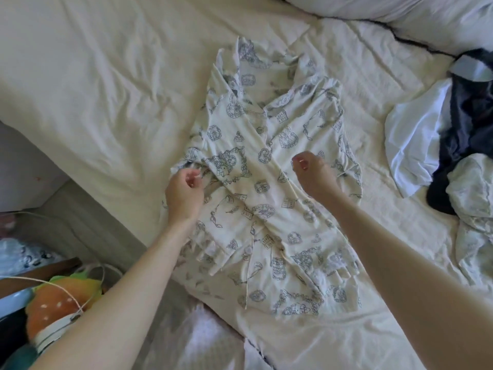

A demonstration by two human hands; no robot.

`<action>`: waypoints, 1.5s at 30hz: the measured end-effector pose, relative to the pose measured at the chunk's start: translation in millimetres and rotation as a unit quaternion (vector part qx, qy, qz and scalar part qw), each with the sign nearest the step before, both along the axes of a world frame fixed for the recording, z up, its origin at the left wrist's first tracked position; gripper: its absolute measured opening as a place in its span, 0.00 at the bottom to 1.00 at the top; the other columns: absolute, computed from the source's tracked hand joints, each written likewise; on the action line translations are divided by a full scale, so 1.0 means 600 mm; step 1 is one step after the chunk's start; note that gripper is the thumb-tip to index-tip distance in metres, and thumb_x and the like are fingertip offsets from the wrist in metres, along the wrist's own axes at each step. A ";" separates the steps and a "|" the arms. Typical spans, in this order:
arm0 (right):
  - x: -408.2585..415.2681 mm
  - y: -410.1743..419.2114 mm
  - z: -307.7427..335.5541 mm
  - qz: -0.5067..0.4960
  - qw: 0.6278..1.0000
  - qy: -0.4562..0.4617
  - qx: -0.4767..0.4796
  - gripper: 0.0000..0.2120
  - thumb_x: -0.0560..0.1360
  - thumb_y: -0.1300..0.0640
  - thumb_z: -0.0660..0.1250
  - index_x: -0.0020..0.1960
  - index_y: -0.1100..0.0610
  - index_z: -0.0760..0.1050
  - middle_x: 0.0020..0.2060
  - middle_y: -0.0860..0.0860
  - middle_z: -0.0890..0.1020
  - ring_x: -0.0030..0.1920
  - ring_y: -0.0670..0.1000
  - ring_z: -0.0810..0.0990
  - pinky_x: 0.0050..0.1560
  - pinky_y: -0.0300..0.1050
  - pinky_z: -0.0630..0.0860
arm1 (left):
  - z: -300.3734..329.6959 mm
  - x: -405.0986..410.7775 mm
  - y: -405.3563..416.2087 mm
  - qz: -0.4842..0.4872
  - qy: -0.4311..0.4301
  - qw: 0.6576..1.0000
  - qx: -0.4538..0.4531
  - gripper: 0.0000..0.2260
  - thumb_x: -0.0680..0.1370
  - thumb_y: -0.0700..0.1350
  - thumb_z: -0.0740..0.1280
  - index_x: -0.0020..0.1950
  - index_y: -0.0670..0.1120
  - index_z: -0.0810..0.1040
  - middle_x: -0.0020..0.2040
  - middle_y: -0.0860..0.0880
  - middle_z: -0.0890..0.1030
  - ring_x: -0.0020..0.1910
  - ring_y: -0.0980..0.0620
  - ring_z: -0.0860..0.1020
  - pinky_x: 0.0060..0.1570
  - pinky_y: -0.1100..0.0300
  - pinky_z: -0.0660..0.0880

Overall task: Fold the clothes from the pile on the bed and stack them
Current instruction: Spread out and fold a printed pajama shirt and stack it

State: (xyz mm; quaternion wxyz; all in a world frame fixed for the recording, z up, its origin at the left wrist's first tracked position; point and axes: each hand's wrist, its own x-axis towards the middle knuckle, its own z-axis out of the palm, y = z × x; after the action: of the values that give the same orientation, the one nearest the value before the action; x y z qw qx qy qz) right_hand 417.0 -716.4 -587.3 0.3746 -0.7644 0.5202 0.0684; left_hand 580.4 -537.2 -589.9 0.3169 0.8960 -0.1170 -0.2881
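Cream pyjama shirt with blue-grey printed motifs [269, 188] lies spread on the cream bed sheet [93, 84], collar at the far end, hem toward the camera, both sleeves folded in and crossing over the front. Left hand [184, 190] hovers at the shirt's left edge near a sleeve cuff, fingers loosely curled; whether it pinches fabric is hard to make out. Right hand [313, 174] is over the shirt's right half, fingers curled downward, fingertips hidden behind the knuckles, so the grip cannot be told. Pile of clothes [453, 145] sits on the sheet well right of the shirt: white, dark navy and pale printed pieces, cut off by the frame edge. White pillow [400, 9] is at the top right, partly cropped. Orange plush toy [61, 303] lies off the bed at lower left, blurred, with white cords across it.
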 end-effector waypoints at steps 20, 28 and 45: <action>0.408 -0.100 -0.036 -0.198 0.927 -0.053 0.315 0.11 0.70 0.58 0.74 0.50 0.60 0.76 0.49 0.57 0.83 0.48 0.55 0.82 0.49 0.49 0.80 | -0.070 0.171 0.033 -0.229 -0.127 0.957 -0.127 0.07 0.76 0.36 0.61 0.48 0.37 0.77 0.46 0.41 0.76 0.30 0.54 0.72 0.33 0.69 0.68; 0.492 -0.095 -0.046 -0.198 0.950 -0.047 0.238 0.23 0.66 0.58 0.77 0.57 0.65 0.75 0.50 0.60 0.82 0.49 0.58 0.83 0.51 0.55 0.80 | -0.074 0.182 0.056 -0.062 -0.015 0.986 -0.152 0.10 0.78 0.30 0.60 0.47 0.44 0.74 0.41 0.52 0.77 0.29 0.58 0.75 0.28 0.72 0.67; 0.511 -0.099 -0.060 -0.128 0.971 -0.073 0.189 0.08 0.71 0.56 0.73 0.39 0.54 0.73 0.47 0.57 0.82 0.51 0.58 0.82 0.54 0.55 0.79 | -0.088 0.218 0.017 -0.010 0.043 0.995 -0.092 0.08 0.77 0.41 0.67 0.55 0.41 0.76 0.41 0.60 0.73 0.39 0.67 0.73 0.39 0.79 0.65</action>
State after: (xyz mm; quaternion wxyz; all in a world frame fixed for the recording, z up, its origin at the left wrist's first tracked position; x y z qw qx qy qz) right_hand 723.9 -775.6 -623.4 0.5546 -0.6096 0.5631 0.0608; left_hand 711.5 -527.3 -642.9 0.3999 0.8488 -0.1380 -0.3172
